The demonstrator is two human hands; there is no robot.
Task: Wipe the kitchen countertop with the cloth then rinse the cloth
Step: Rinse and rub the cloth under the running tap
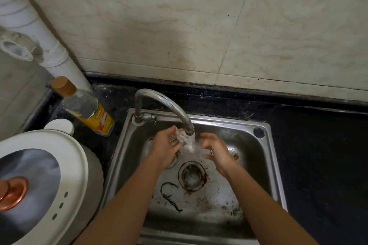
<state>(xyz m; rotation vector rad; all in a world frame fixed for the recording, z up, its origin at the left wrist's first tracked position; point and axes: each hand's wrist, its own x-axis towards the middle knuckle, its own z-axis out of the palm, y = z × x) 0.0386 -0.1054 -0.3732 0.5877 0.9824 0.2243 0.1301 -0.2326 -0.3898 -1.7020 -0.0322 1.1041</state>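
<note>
A small, crumpled white cloth hangs under the spout of the curved metal tap, and water runs over it. My left hand holds the cloth's upper left part in its fingers, over the steel sink. My right hand hovers just right of the water stream with loosely curved fingers and holds nothing; a small gap separates it from the cloth. Black countertop surrounds the sink.
A clear bottle with a brown cap and yellow label leans at the sink's back left. A white appliance lid with a copper knob fills the left. A white jar lid sits behind it. The sink floor holds a drain and dark debris.
</note>
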